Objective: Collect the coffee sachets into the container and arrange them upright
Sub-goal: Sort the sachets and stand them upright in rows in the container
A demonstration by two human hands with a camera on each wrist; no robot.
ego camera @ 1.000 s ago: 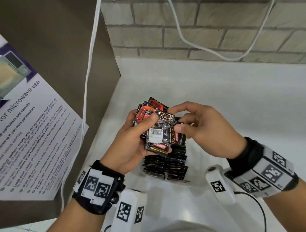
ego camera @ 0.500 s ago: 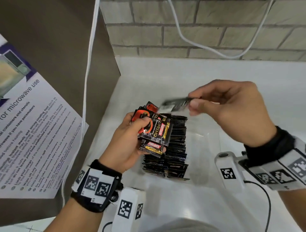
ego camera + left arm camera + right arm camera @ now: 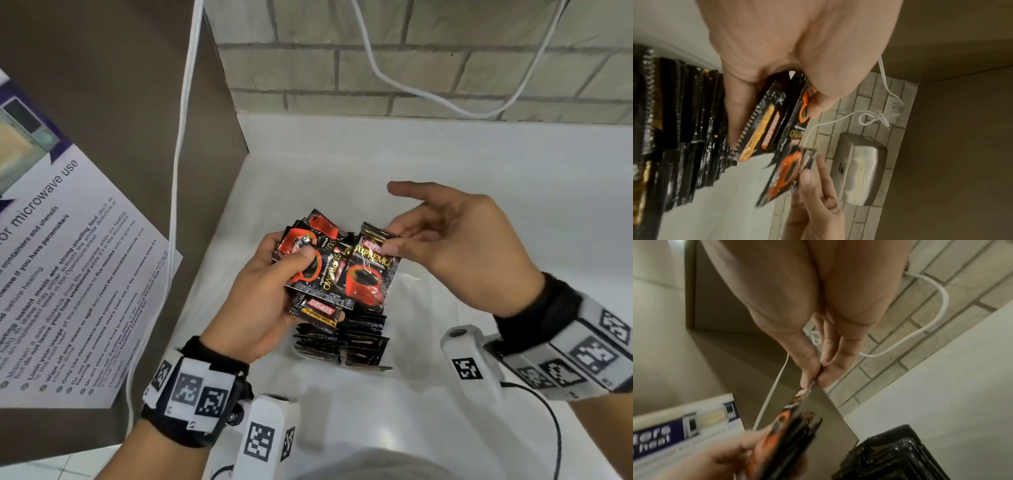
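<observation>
My left hand [image 3: 291, 260] grips a fanned bunch of black-and-red coffee sachets [image 3: 315, 270], thumb on top. Beside it my right hand [image 3: 390, 240] pinches one sachet [image 3: 368, 281] by its top edge, face up, its left edge touching the bunch. Under both hands stand rows of upright sachets [image 3: 342, 342] in a clear container [image 3: 418, 301] whose walls barely show. In the left wrist view the bunch [image 3: 777, 116] sits in my left hand and the pinched sachet [image 3: 785, 175] hangs from the right fingertips [image 3: 809, 177]. The right wrist view shows that pinch [image 3: 816, 379] edge-on.
A white counter [image 3: 479, 171] meets a brick wall [image 3: 411, 68] with a looping white cable [image 3: 428, 92]. A brown side panel [image 3: 120, 102] at left carries a microwave-use poster [image 3: 68, 274] and another cable [image 3: 181, 171]. A metal dispenser [image 3: 863, 170] hangs on the wall.
My right hand pulled one sachet off the bunch and lifted it up and right. Now it holds it lower, face up, against the bunch. The left hand has stayed put.
</observation>
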